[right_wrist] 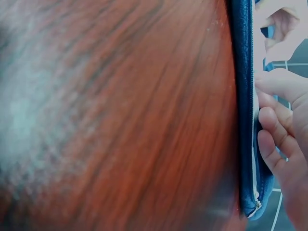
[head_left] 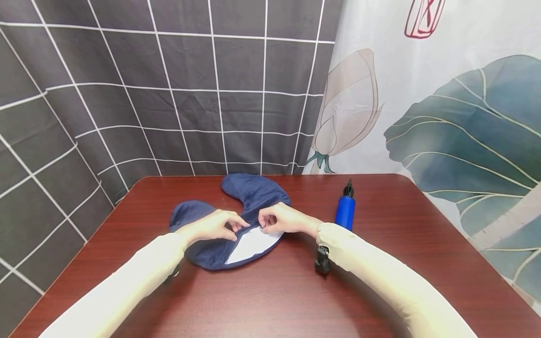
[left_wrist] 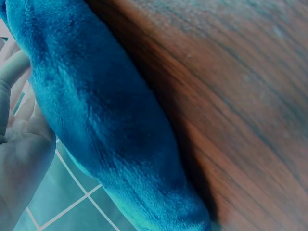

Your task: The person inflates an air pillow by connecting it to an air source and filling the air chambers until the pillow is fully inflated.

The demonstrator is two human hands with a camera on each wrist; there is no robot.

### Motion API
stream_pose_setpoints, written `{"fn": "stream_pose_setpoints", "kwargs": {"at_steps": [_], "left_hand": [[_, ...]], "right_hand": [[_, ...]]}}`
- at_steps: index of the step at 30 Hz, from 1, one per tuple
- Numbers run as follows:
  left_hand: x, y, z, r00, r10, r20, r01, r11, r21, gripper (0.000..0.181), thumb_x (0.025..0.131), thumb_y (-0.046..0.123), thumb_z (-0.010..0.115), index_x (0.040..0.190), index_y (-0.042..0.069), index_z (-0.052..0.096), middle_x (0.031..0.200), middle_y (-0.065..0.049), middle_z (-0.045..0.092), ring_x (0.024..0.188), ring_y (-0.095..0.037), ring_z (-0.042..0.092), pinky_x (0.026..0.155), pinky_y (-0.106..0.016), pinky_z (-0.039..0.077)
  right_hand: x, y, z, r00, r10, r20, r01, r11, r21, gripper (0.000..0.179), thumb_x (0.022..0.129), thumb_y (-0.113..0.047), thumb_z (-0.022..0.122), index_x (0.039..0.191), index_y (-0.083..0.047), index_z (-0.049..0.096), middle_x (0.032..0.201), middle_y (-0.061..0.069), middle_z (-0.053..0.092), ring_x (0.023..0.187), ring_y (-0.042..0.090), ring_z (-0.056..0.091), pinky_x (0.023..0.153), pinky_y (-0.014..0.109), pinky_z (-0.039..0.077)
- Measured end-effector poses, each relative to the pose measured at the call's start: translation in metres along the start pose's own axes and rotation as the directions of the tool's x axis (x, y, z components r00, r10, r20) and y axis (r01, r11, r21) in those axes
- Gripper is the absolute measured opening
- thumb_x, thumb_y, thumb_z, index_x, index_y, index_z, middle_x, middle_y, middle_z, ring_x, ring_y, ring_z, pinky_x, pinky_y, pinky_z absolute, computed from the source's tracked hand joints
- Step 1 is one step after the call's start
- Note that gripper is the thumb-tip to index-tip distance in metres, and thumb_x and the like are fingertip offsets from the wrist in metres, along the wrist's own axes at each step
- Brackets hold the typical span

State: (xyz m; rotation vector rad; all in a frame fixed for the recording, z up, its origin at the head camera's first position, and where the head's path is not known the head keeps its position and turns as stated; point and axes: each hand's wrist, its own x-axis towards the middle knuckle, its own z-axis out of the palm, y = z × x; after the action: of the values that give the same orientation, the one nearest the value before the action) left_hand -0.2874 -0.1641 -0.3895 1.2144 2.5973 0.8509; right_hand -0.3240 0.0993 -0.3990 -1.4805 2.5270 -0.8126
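Observation:
A navy, plush U-shaped neck pillow [head_left: 253,192] lies on the table. Its zipped opening gapes along the near edge and bares a white inside [head_left: 253,246]. At the left end of this opening, my left hand [head_left: 215,225] touches the fabric with thumb and fingers apart. My right hand [head_left: 279,218] pinches the opening's upper edge between thumb and forefinger, its other fingers curled. Zip teeth [right_wrist: 252,72] run along the rim in the right wrist view, with a metal zip end [right_wrist: 257,206] at the corner. Pillow fabric [left_wrist: 110,115] partly covers my left hand in the left wrist view.
A blue cylinder [head_left: 345,213] with a tapered black tip lies right of the pillow, partly behind my right forearm. The reddish-brown wooden table [head_left: 270,305] carries everything. Behind it hang a dark grid-patterned cloth [head_left: 190,108] and a flowered cloth [head_left: 380,155].

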Motion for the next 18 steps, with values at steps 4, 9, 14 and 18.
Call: {"fn": "stream_pose_setpoints", "kwargs": {"at_steps": [4,9,14,18], "left_hand": [[0.0004,-0.0005,0.0004,1.0,-0.002,0.005,0.002,1.0,0.001,0.04,0.079,0.003,0.079,0.118,0.004,0.071,0.095,-0.007,0.07,0.086,-0.012,0.065,0.082,-0.026,0.056],[0.0007,-0.0003,0.002,1.0,0.019,0.0,-0.019,1.0,0.003,0.04,0.079,0.003,0.079,0.118,0.004,0.071,0.095,-0.007,0.071,0.086,-0.014,0.066,0.082,-0.026,0.055],[0.0012,-0.001,0.0021,0.999,0.038,-0.011,-0.038,0.999,0.014,0.041,0.078,0.003,0.079,0.118,0.003,0.071,0.095,-0.008,0.071,0.086,-0.016,0.067,0.082,-0.025,0.055],[0.0009,-0.0017,0.001,1.0,0.031,-0.002,-0.031,0.999,0.009,0.04,0.078,0.003,0.079,0.117,0.003,0.071,0.096,-0.008,0.072,0.085,-0.015,0.067,0.081,-0.025,0.055]], "right_hand": [[-0.0014,0.002,0.0014,1.0,0.01,0.005,-0.01,1.0,0.013,0.012,0.084,-0.015,0.075,0.083,-0.015,0.064,0.072,-0.006,0.06,0.067,0.0,0.051,0.064,0.016,0.042],[-0.0041,0.0047,0.0025,1.0,0.01,0.008,-0.01,1.0,0.026,0.012,0.083,-0.015,0.076,0.082,-0.016,0.063,0.071,-0.007,0.06,0.067,-0.001,0.051,0.064,0.016,0.043],[-0.004,0.0073,0.0028,1.0,0.01,0.006,-0.01,1.0,0.026,0.013,0.082,-0.015,0.076,0.082,-0.016,0.063,0.071,-0.007,0.06,0.067,-0.001,0.052,0.064,0.015,0.043],[-0.003,0.0085,0.0037,1.0,0.02,0.019,-0.021,0.999,0.036,0.012,0.083,-0.016,0.075,0.082,-0.016,0.064,0.072,-0.007,0.06,0.068,0.0,0.052,0.065,0.015,0.043]]}}
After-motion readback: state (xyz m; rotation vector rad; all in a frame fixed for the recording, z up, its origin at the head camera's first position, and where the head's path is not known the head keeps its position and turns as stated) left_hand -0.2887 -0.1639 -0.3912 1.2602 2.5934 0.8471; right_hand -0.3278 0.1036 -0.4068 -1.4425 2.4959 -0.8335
